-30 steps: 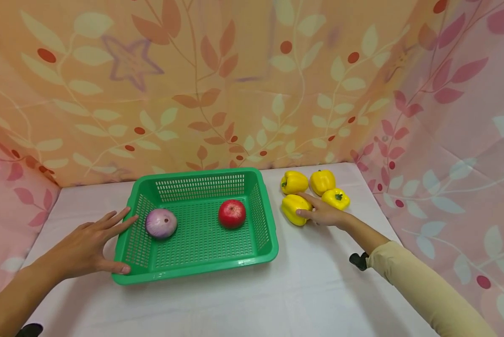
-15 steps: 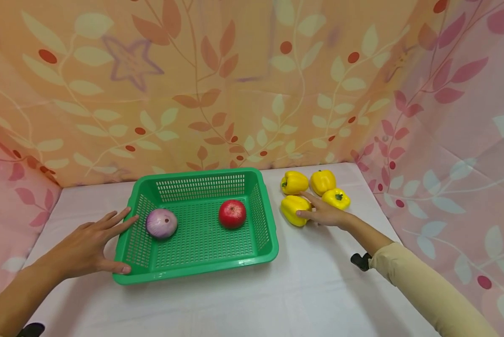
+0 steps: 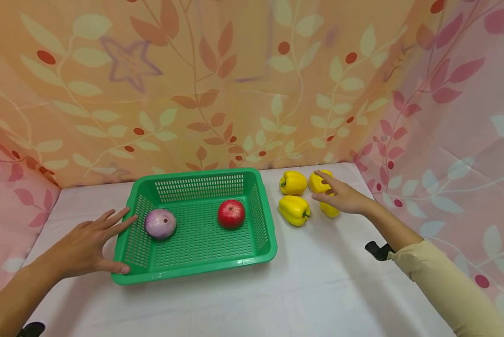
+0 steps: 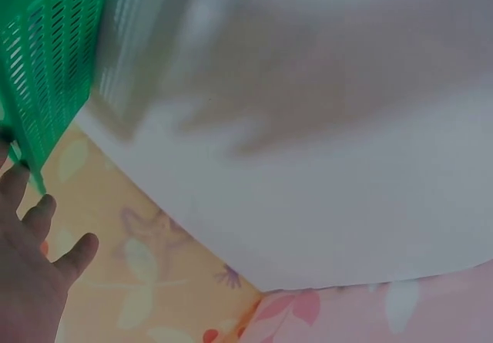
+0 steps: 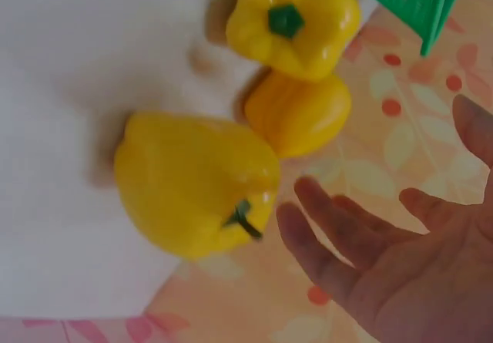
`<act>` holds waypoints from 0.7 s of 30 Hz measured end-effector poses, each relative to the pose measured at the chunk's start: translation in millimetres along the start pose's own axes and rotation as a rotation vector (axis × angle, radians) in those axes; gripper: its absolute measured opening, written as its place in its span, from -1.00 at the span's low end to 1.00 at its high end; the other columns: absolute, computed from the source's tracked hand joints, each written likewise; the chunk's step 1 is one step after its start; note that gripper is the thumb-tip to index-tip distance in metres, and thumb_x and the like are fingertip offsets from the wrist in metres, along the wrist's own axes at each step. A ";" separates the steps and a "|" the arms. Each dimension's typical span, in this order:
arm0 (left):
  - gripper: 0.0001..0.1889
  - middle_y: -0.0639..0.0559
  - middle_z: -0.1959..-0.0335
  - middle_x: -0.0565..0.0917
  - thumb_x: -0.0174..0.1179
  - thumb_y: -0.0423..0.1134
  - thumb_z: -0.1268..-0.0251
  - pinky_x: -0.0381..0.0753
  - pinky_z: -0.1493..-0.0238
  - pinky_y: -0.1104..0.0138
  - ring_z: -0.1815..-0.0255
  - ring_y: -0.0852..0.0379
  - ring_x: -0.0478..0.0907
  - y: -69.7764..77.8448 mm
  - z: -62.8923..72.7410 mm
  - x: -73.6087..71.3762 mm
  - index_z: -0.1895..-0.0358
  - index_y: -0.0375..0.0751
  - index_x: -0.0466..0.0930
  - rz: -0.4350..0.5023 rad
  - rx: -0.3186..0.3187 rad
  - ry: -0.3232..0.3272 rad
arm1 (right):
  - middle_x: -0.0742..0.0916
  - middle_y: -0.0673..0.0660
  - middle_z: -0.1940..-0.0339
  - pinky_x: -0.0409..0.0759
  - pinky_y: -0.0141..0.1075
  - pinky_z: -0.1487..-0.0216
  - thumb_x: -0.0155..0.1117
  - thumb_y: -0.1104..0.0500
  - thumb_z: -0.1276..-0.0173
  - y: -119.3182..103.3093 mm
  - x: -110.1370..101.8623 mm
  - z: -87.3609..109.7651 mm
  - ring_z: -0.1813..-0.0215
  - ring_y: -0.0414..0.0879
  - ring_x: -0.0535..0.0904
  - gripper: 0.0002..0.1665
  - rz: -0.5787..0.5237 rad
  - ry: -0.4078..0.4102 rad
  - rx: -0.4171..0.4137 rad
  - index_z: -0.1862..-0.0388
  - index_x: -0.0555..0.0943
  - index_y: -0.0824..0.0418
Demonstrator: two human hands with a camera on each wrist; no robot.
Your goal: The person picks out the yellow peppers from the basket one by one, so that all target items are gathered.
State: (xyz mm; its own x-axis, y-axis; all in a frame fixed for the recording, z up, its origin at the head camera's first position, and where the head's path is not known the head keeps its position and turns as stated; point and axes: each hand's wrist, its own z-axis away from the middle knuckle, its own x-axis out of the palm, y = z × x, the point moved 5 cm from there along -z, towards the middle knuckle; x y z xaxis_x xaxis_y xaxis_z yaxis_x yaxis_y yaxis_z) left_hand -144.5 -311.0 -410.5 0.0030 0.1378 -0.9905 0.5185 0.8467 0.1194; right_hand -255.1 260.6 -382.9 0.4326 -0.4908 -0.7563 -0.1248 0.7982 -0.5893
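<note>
Spread fingers of my left hand [image 3: 87, 245] rest along the left rim of a green plastic basket [image 3: 201, 267]. Inside the basket are a purple onion [image 3: 160, 223] at the left and a red apple [image 3: 231, 214] at the right. My right hand [image 3: 344, 195] hovers with loosely extended fingers over the right-hand yellow bell peppers, partly covering the back right pepper [image 3: 318, 182] and the front right pepper [image 3: 330, 209]. Two more stand to its left: a front left pepper [image 3: 294, 209] and a back left pepper [image 3: 293, 183]. In the right wrist view, the fingers are near a stemmed pepper [image 5: 196, 185], holding nothing.
A white cloth [image 3: 218, 304] covers the table. Patterned orange fabric [image 3: 235, 93] hangs along the back edge, and pink fabric [image 3: 454, 140] at the sides. The peppers stand just right of the basket.
My right hand has come off the front left pepper and moved right and up over the right-hand peppers. The front left pepper's stem now shows. The left hand stays on the basket.
</note>
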 end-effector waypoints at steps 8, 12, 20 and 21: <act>0.21 -0.14 -0.54 0.21 0.35 0.55 0.27 0.40 -0.07 -0.35 -0.38 -0.44 0.26 -1.9 -1.0 -2.5 -0.53 0.01 0.23 -0.005 -0.016 -0.026 | -0.01 0.39 -0.62 0.08 0.52 -0.27 0.15 -0.28 -0.43 4.6 -40.5 2.3 -0.55 0.45 -0.04 0.09 0.238 0.202 0.010 -0.66 -0.19 0.02; 0.16 -0.13 -0.55 0.19 0.36 0.51 0.20 0.38 -0.08 -0.38 -0.40 -0.45 0.24 -2.3 -1.4 -2.7 -0.52 -0.01 0.25 0.004 -0.035 -0.043 | -0.08 0.40 -0.62 -0.15 0.53 -0.34 0.12 -0.28 -0.44 16.3 -51.5 -0.6 -0.54 0.51 -0.10 0.06 0.327 0.285 0.052 -0.66 -0.21 -0.08; 0.04 -0.18 -0.55 0.20 0.34 0.42 0.02 0.31 -0.14 -0.42 -0.44 -0.45 0.17 -3.9 -3.7 0.7 -0.53 0.00 0.24 0.010 -0.076 -0.065 | -0.17 0.35 -0.64 -0.49 0.53 -0.30 0.00 -0.35 -0.45 38.8 -56.2 -5.7 -0.55 0.51 -0.32 -0.02 0.529 0.422 0.089 -0.66 -0.17 -0.13; 0.03 -0.18 -0.55 0.20 0.33 0.41 0.00 0.29 -0.16 -0.42 -0.45 -0.45 0.16 -4.1 -4.1 1.0 -0.53 0.00 0.24 0.015 -0.081 -0.068 | -0.19 0.34 -0.64 -0.48 0.55 -0.29 -0.02 -0.36 -0.45 41.8 -56.1 -6.3 -0.55 0.50 -0.36 -0.02 0.545 0.427 0.098 -0.66 -0.17 -0.13</act>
State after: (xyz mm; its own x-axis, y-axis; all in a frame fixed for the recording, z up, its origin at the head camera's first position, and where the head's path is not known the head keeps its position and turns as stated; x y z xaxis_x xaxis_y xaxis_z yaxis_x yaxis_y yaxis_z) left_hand -150.1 -312.2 -411.6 0.0700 0.1183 -0.9905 0.4468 0.8841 0.1372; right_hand -290.2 319.3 -366.9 -0.0602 -0.0896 -0.9942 -0.1345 0.9876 -0.0809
